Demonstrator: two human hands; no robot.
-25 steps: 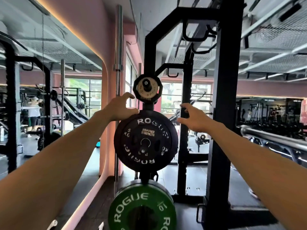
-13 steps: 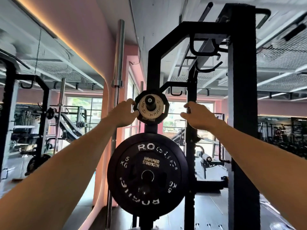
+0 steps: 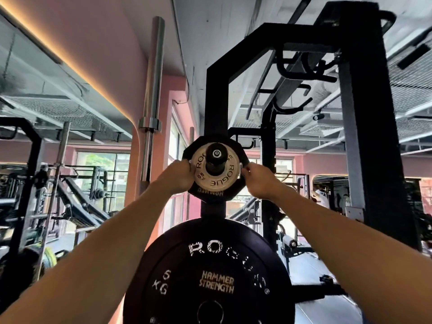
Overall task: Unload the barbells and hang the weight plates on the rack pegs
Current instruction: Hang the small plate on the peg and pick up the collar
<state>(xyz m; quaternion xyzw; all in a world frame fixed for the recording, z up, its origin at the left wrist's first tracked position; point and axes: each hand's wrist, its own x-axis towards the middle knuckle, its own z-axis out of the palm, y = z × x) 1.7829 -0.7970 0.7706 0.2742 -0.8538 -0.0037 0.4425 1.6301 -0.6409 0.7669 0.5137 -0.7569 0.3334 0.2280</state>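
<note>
We pinch the small plate [image 3: 216, 170] on its peg [image 3: 215, 153], left hand [image 3: 178, 176] and right hand [image 3: 258, 180] gripping opposite edges; a slipping grip could drop it onto the big plate [image 3: 208, 274] below.

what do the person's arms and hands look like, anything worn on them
Both forearms are bare as far as the frame shows: no sleeves, gloves, wraps, watch or bracelets. The left hand and right hand carry no visible rings, though the fingers are partly hidden.

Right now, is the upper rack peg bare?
No, the upper peg carries a small pale Rogue plate over a black plate.
</note>
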